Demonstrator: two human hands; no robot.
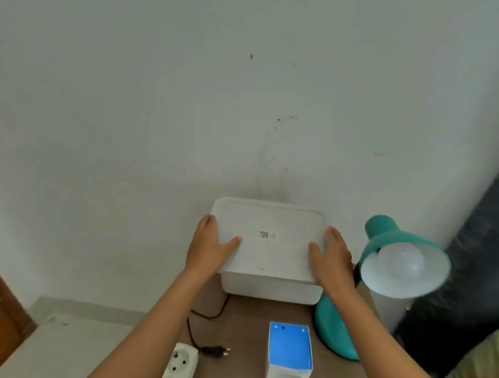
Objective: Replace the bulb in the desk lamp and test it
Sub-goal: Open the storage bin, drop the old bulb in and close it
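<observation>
With left hand and right hand spread flat on it, the white lidded plastic box is best lifted level

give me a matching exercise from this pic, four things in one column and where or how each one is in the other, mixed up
Things
1. white lidded box
2. blue carton
3. plug
4. bulb

States
a. lies loose on the table beside the power strip, not plugged in
b. sits inside the teal lamp shade
c. has the left hand and the right hand laid on its two ends
d. stands upright near the front of the table

Pairs: 1-c, 2-d, 3-a, 4-b
</observation>
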